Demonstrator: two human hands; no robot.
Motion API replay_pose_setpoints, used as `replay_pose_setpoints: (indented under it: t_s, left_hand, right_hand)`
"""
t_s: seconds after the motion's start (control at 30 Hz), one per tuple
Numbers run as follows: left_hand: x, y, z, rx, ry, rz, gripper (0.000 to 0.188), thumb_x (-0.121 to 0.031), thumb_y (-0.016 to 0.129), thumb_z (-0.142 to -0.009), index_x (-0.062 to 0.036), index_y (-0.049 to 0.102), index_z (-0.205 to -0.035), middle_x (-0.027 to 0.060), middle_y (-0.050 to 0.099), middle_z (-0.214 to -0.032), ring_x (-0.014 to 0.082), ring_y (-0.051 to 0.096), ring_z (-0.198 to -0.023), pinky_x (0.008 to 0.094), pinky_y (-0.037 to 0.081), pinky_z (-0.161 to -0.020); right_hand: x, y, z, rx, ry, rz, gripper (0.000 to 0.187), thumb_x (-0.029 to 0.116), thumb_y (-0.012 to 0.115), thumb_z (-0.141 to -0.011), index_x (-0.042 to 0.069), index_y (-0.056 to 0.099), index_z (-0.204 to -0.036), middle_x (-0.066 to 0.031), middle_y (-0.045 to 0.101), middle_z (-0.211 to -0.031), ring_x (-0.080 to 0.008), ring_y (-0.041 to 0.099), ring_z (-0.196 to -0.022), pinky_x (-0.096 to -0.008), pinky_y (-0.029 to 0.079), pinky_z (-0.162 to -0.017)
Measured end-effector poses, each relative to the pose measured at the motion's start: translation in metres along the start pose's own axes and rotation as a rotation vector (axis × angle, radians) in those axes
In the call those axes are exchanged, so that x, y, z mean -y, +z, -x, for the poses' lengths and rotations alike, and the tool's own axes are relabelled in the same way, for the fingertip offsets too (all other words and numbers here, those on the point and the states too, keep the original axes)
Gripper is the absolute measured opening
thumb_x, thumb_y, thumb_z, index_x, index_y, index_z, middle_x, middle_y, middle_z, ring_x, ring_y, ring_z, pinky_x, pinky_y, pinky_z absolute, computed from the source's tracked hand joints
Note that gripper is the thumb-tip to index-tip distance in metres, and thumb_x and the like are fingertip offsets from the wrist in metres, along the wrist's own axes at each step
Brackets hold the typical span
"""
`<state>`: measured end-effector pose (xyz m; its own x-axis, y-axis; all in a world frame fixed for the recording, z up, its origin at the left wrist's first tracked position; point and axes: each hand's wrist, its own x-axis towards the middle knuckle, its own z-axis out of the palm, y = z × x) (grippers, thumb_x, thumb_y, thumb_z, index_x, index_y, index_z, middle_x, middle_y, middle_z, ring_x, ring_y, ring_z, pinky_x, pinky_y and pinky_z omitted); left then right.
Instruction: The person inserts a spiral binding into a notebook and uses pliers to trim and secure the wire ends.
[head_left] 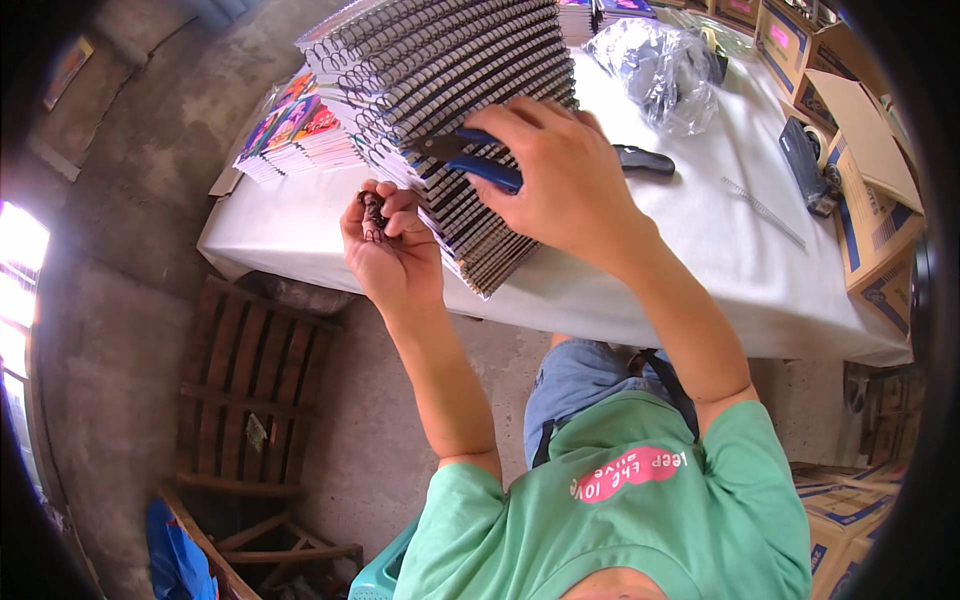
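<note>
A tall stack of spiral-bound notebooks (450, 75) stands at the table's front edge, coil spines facing me. In my right hand (560, 180) is a pair of blue-handled cutting pliers (468, 160). Its dark jaws point left, close against the coils; whether they touch a wire cannot be made out. My left hand (395, 250) is raised palm up beside the stack's lower left corner. Its curled fingers pinch a small bunch of dark coiled wire (374, 212), with thin loose ends hanging over the palm.
Unbound booklets (300, 135) lie left of the stack. To the right are a dark-handled tool (646, 161), a loose wire coil (765, 212), a clear plastic bag (660, 75) and a tape dispenser (808, 168). Cardboard boxes (875, 225) line the right edge. A wooden pallet (250, 390) leans below left.
</note>
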<state>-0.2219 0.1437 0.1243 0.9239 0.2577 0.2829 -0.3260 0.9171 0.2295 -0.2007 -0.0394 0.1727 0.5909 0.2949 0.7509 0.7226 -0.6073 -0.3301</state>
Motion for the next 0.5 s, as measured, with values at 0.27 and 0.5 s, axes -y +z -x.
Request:
replay_pose_setpoints:
  t_s: [0.27,0.5]
  left_hand:
    - [0.003,0.04,0.001,0.014,0.095,-0.379,0.029,-0.023,0.057,-0.092,0.002,0.056,-0.108,0.0114,0.056,-0.107,0.0097,0.053,-0.076,0.0155,0.05,-0.057]
    - [0.023,0.05,-0.002,-0.037,0.342,-0.734,0.018,-0.012,0.065,-0.087,0.0,0.062,-0.1,0.0015,0.061,-0.082,0.0013,0.043,-0.053,0.0127,0.026,-0.035]
  right_hand:
    - [-0.001,0.002,-0.001,-0.087,-0.033,0.102,0.043,0.015,0.072,-0.068,0.013,0.058,-0.108,-0.0075,0.057,-0.103,-0.0288,0.057,-0.097,-0.0438,0.043,-0.086]
    - [0.004,0.007,-0.006,-0.062,-0.035,0.022,0.036,0.018,0.073,-0.066,0.009,0.061,-0.099,-0.0079,0.063,-0.088,-0.0269,0.064,-0.082,-0.0438,0.05,-0.068]
